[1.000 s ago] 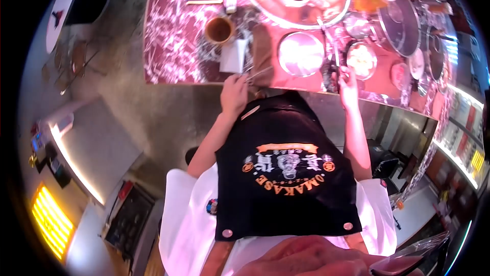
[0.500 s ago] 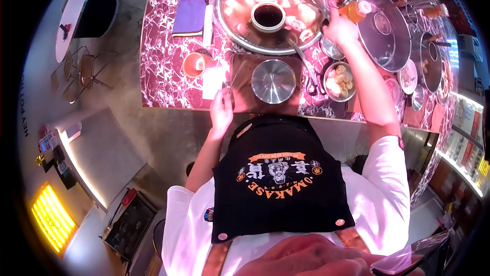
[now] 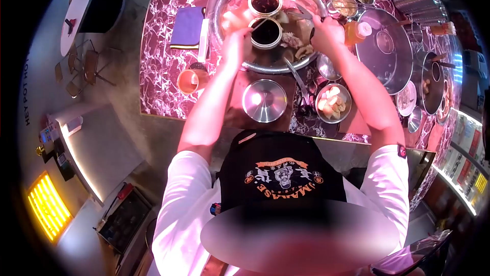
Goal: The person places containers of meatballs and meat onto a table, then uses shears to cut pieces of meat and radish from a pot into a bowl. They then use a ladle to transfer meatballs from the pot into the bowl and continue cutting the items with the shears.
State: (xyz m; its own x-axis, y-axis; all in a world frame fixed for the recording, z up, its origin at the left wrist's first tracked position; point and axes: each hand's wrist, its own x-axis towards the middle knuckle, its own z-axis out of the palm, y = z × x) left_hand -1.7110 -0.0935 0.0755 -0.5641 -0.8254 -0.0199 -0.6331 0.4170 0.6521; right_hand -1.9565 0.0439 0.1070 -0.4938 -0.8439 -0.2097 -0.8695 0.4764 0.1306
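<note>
My left hand reaches over the near left rim of a large round metal basin, closed on a thin skewer whose tip slants over a small bowl of dark sauce. My right hand is at the basin's right rim, its fingers wrapped round the dark handle of what look like scissors, the metal blades pointing left over the basin. A second bowl of dark sauce stands behind the first. Pieces of meat lie in the basin beside the bowls.
Tongs or shears lean on the near rim. In front are a round steel bowl and a bowl of pale chunks. At left are an orange cup and a purple cloth; at right, a bottle and a big pot.
My left hand has moved from the table's front edge up and right to the basin, bringing the skewer over the front sauce bowl. My right hand has shifted slightly left with the scissors.
</note>
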